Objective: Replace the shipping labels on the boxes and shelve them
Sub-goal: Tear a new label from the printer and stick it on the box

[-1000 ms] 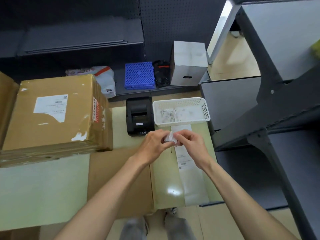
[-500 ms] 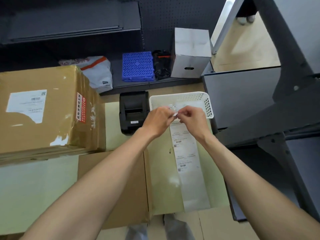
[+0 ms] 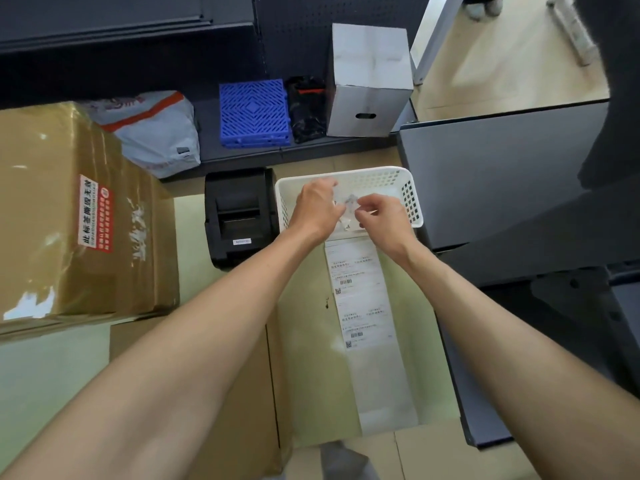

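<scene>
Now | I read both hands, left hand [image 3: 317,209] and right hand [image 3: 381,216], pinching crumpled white label scrap [image 3: 348,211] over white perforated plastic basket [image 3: 412,202] | flimsy, sticky: grip edges.

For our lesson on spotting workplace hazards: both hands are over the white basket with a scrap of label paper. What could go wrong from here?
1. The crumpled scrap looks sticky; it may cling to the left hand or right hand instead of dropping into the white basket.
2. A forearm could brush the strip of new labels lying just below the basket and crease or shift it.
3. The label printer stands right beside the basket; a sideways nudge of the left hand might knock it.
</scene>
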